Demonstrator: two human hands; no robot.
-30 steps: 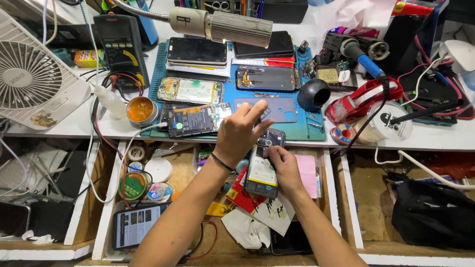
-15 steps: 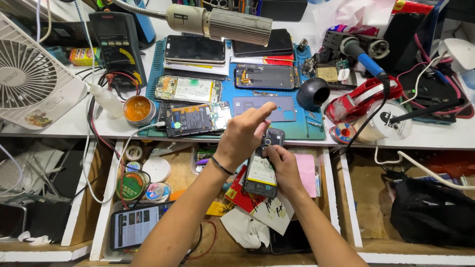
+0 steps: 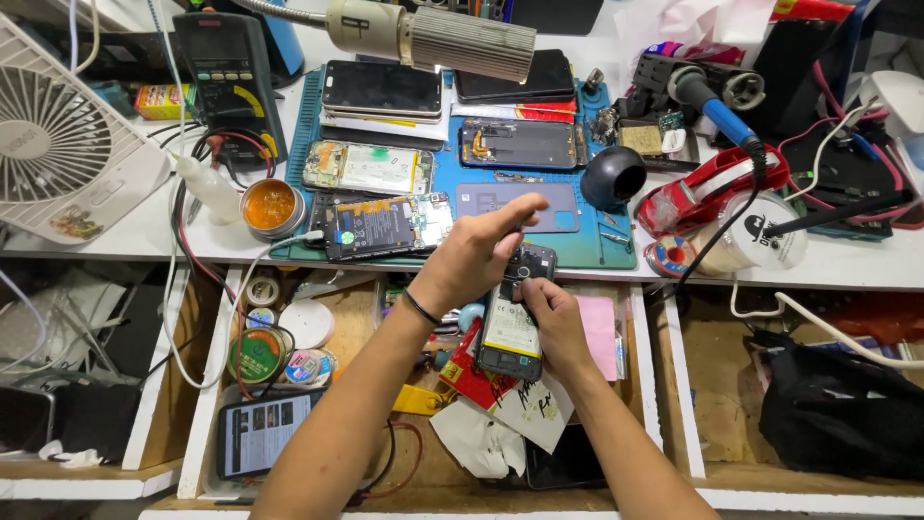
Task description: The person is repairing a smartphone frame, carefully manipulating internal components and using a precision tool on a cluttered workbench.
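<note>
An opened smartphone [image 3: 511,327] with its back cover off, battery showing, is held over the open drawer. My right hand [image 3: 556,325] grips it from the right side and below. My left hand [image 3: 478,252] reaches over the phone's top end, fingertips pinching at the camera area; whether they hold a small part is too small to tell. Just beyond the hands lies the blue work mat [image 3: 616,252] with another opened phone [image 3: 385,225] and a grey back cover [image 3: 500,204].
Several more phones and boards lie on the mat. A white fan [image 3: 58,144] and multimeter [image 3: 229,72] stand left, a lamp head [image 3: 433,37] above, a red tape dispenser [image 3: 707,188] right. The drawer [image 3: 318,385] holds tape rolls, papers and a lit phone [image 3: 258,433].
My left hand has shifted slightly, its fingers now lower on the phone's top end. The phone and right hand have barely moved.
</note>
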